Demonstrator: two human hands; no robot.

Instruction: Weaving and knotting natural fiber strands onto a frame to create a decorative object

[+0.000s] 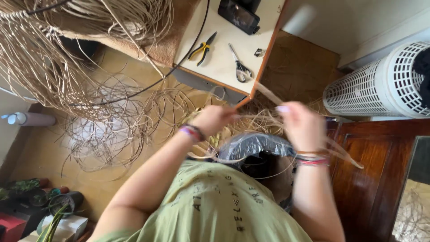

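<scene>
A yellowish floor (40, 152) fills most of the view, strewn with loose loops of pale cane (112, 130), and a thick hank of the same cane (53, 54) hangs down at upper left. At right lies a white perforated cylinder (380, 85) on its side, with dark wooden furniture (371, 179) below it. The corner of a white table (224, 54) juts in at top centre, carrying yellow-handled pliers (202, 47), scissors (239, 65), a small clip (260, 52) and a dark device (238, 15).

The person, in a green shirt (210, 206), works over a dark round form wrapped in clear plastic (253, 145) held low between the arms. A flat strip (268, 94) runs from near the table's corner down to the right hand (301, 125), its long axis slanting from upper left to lower right; more of it trails past the wrist toward lower right. The right hand is the nearer one to it, fingers (283, 109) closed on the strip as far as the blur lets one judge. The left hand (215, 118) sits just left of it, curled shut around finer strands (251, 117) that stretch across to the right hand; motion blur hides the exact grip. Both wrists wear coloured bands (192, 132).
</scene>
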